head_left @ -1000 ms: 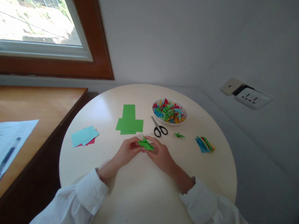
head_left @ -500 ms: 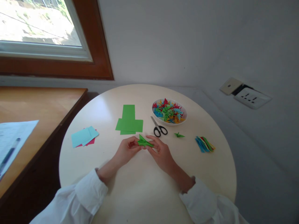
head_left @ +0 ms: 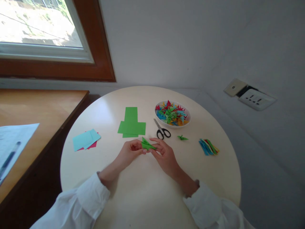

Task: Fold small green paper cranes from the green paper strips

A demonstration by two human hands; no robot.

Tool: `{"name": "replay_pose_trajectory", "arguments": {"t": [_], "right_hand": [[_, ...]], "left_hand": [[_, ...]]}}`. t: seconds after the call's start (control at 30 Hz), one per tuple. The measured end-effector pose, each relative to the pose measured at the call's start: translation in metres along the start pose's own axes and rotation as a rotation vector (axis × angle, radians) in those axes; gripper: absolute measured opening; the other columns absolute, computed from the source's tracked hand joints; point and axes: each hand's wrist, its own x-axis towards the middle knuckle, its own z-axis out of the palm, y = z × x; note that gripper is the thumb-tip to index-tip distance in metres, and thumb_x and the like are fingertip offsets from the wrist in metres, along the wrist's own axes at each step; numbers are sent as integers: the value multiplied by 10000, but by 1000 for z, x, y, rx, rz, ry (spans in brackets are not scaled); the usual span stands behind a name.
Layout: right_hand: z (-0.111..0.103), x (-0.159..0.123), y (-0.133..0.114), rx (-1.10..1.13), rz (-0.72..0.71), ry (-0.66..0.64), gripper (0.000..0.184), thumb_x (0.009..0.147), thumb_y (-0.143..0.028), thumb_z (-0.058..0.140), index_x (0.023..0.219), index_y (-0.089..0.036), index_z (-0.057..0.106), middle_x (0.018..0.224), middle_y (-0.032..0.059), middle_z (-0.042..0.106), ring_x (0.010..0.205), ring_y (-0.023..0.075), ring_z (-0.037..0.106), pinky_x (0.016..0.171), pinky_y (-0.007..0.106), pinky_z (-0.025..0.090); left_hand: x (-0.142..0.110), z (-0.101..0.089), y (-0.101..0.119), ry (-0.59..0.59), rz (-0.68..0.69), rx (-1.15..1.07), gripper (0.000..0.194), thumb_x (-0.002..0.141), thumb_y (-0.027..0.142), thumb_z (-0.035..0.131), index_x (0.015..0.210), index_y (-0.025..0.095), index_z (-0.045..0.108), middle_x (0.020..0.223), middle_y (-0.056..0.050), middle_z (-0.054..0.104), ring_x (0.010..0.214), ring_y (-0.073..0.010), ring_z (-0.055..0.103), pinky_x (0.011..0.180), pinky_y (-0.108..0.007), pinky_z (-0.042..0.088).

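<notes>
Pale round table (head_left: 143,197): green fold now peaked toward the left

Held just above the table, midway between its left and right edges, the green fold (head_left: 147,145) is pinched at both ends. The left hand (head_left: 130,153) grips its left end, thumb underneath; the right hand (head_left: 166,156) has the right end between thumb and curled fingers, though the exact contact is partly hidden. A second ago the fold lay broader, its peak nearer the middle and the right forefinger close behind it. Now the peak rises at the left end, and that forefinger stands out, apart from the paper. My judgement is that the creases are being shaped; which crease is too small to tell.

Nothing else has shifted. Just beyond the right fingers lie the scissors (head_left: 163,130), points toward the far edge. Past the left hand, also toward the far edge, green sheets (head_left: 131,117) overlap. Right of the scissors rests one small crane (head_left: 182,137). Nearer the far edge, on the right, stands a bowl (head_left: 175,127) heaped with coloured folded pieces (head_left: 170,114). Close to the right edge sits a fanned bundle of strips (head_left: 209,147); near the left edge, blue sheets (head_left: 83,140) partly cover a red one.
</notes>
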Motion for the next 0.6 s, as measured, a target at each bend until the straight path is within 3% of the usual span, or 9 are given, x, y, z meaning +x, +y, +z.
{"name": "replay_pose_trajectory", "arguments": {"t": [0.27,0.43,0.6], "right_hand": [[0,2,2,-33,33,11,283,702,-226,613,981,-182,605,931,77,694,867,191,661,751,308,538],[-1,4,-2,-107,31,2,138,725,-293,597,766,-166,629,744,52,674,718,171,632,672,288,510],[-2,4,-4,-117,6,31,142,736,-299,573,684,-169,599,639,18,625,621,144,583,599,252,470]], "left_hand": [[1,-2,-5,27,36,16,248,565,301,776,634,121,619,649,-17,644,622,-116,578,607,-231,448],[1,-1,-8,16,52,33,251,577,311,766,641,119,618,638,-16,614,619,-116,551,605,-234,424],[-1,1,-9,-1,39,155,230,642,324,710,618,115,618,614,-22,602,601,-118,530,580,-230,396]]}}
